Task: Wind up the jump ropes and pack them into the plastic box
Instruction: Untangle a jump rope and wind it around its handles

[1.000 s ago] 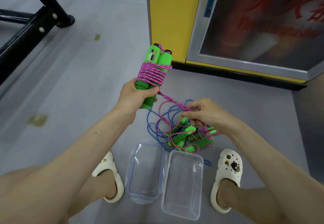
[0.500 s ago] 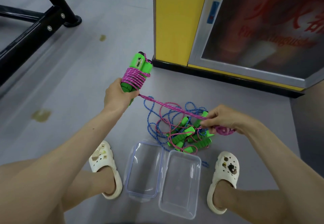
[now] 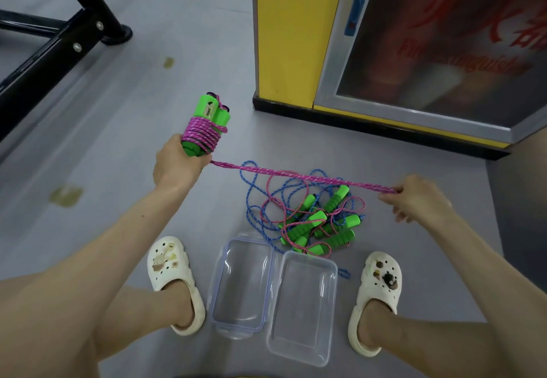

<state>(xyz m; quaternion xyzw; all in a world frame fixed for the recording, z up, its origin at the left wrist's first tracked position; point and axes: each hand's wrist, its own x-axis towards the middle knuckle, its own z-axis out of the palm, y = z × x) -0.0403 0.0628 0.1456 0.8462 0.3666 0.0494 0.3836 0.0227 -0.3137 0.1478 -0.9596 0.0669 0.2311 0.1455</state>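
Both hands have moved apart since a second ago, and the pink rope (image 3: 296, 175) between them is now pulled straight and tight.

Closest are two white shoes (image 3: 174, 280), one on each side. Between them the clear plastic box (image 3: 302, 306) sits open on the grey floor (image 3: 118, 129), with its lid (image 3: 241, 284) touching its left side. Nothing is in the box.

Just behind the box is a messy pile of ropes (image 3: 315, 220), pink and blue, with fat green handles mixed in.

Above the pile, the right hand (image 3: 416, 200) pinches the end of the doubled pink rope between thumb and finger. The left hand (image 3: 177, 167) grips the bottom of two green handles (image 3: 212, 115) held side by side. Pink rope is wound around them in many neat loops, and the tops have black caps.

Farther back stand a yellow cabinet (image 3: 284, 31) with a glass door and, to the left, a black metal frame (image 3: 59, 49).
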